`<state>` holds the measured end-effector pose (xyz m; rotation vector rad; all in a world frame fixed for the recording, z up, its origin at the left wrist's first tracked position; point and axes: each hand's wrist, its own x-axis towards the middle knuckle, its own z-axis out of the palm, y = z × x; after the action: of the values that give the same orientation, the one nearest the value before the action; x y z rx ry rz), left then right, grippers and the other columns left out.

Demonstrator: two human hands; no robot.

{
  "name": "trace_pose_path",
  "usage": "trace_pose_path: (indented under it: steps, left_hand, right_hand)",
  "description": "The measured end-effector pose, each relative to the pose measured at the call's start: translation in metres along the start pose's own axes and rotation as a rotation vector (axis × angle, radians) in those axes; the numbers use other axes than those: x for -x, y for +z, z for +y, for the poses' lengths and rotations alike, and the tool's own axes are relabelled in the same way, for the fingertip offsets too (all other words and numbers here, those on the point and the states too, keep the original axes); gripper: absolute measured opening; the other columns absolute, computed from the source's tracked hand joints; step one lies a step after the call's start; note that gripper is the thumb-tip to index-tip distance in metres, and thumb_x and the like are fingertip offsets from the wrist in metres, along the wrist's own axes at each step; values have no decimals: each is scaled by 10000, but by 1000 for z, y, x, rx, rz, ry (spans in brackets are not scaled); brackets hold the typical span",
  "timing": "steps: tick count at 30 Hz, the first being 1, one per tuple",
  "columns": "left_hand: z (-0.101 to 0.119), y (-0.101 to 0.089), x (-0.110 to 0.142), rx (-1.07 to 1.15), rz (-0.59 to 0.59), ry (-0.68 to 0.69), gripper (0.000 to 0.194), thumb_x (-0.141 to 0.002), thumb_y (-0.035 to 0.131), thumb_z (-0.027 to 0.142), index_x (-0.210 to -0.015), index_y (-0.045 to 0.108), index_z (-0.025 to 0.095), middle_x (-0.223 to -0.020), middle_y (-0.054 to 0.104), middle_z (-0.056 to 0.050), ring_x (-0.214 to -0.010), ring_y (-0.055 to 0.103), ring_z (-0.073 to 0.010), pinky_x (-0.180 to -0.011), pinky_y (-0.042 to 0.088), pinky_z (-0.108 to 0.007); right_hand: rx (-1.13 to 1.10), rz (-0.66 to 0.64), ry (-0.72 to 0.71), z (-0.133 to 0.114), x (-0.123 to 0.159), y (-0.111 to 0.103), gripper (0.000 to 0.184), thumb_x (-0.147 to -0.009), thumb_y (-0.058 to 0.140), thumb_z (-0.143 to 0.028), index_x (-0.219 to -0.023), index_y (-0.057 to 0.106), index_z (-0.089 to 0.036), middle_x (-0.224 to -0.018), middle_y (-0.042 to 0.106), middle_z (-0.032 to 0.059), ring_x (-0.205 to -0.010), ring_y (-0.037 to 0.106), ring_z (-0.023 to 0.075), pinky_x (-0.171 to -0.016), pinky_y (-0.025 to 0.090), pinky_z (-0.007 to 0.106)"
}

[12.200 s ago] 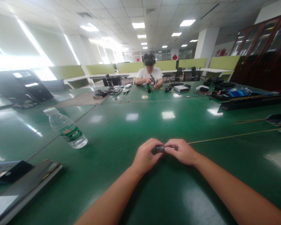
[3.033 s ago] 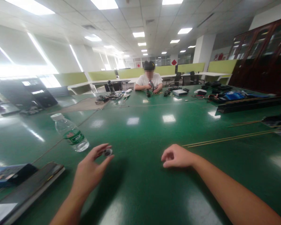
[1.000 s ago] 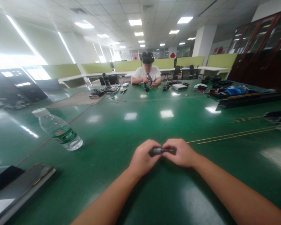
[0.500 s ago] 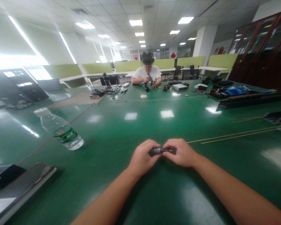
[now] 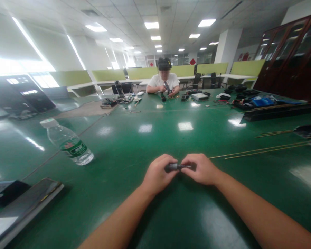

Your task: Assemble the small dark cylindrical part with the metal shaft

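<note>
The left hand is clamped on a small dark cylindrical part with a grey band; the right hand pinches its thinner end between thumb and fingers. The part lies crosswise between them; whether it touches the green tabletop is unclear. Right of the grip run thin brass-coloured rods; left and beyond stands a plastic water bottle.
</note>
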<state>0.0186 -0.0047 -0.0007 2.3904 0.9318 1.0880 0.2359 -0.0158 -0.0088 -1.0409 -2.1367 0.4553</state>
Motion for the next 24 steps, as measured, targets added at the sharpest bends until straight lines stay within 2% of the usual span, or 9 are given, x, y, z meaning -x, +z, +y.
trace_pose_path:
  steps: [7, 24]
  left_hand:
    - [2, -1, -1, 4, 3, 2, 166, -797, 683, 174, -960, 661, 192, -928, 671, -59, -857, 626, -184, -770, 508, -305]
    - [-3, -2, 1, 4, 15, -14, 184, -789, 709, 157, -962, 658, 197, -942, 666, -42, -874, 622, -177, -783, 494, -297]
  right_hand:
    - [4, 16, 13, 1, -1, 1, 91, -797, 719, -263, -855, 713, -193, -782, 705, 27, -699, 628, 168, -663, 458, 272]
    - [6, 24, 39, 1, -1, 0, 70, -813, 698, -236, -860, 721, -190, -794, 707, 21, -711, 636, 163, -672, 456, 268]
